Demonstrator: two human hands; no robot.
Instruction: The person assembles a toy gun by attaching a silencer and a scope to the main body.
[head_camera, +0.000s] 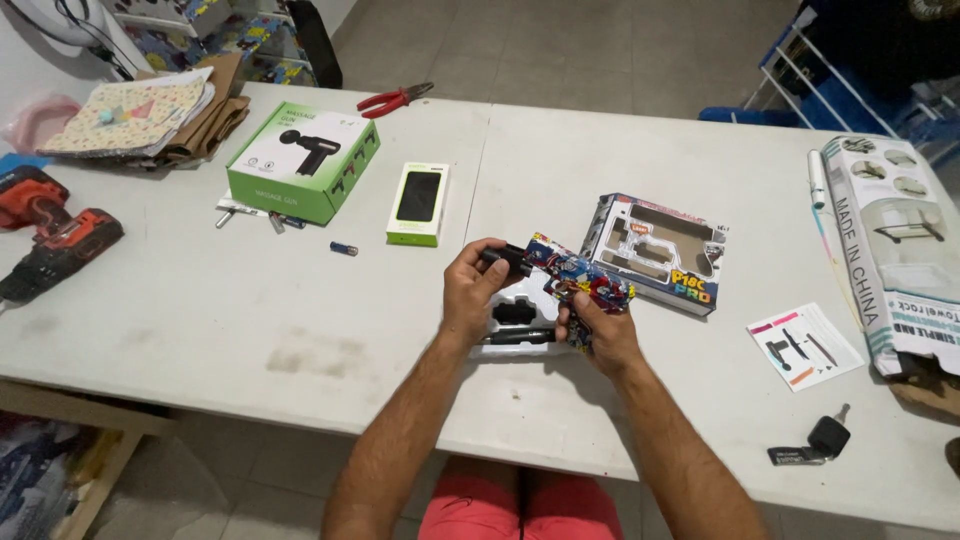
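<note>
A multicoloured toy gun (580, 283) is held above the centre of a white counter (300, 320), seen from above. The left hand (472, 290) is closed around a black barrel piece (503, 260) at the toy's left end, and the right hand (600, 325) is wrapped around the grip from below. Directly beneath the hands lies a white moulded tray (520, 322) with one black part still seated in it. Just to the right, the toy's opened box (660, 250) is seen with its cut-out insert empty.

The unpacking appears to be done, judging from the empty box; the barrel piece looks partly fitted at the muzzle, though whether it is fully seated cannot be told. The part left in the tray seems not yet used.

Open room is found at lower left of the frame, where the counter is bare up to its near edge. At upper left lie a green box (300, 160), a smaller phone-sized box (418, 203) and red pliers (392, 99); a red drill (50, 225) sits at the far left edge. At right, a leaflet (805, 345), a long carton (890, 250) and a black key (820, 440) crowd the counter near its edge.
</note>
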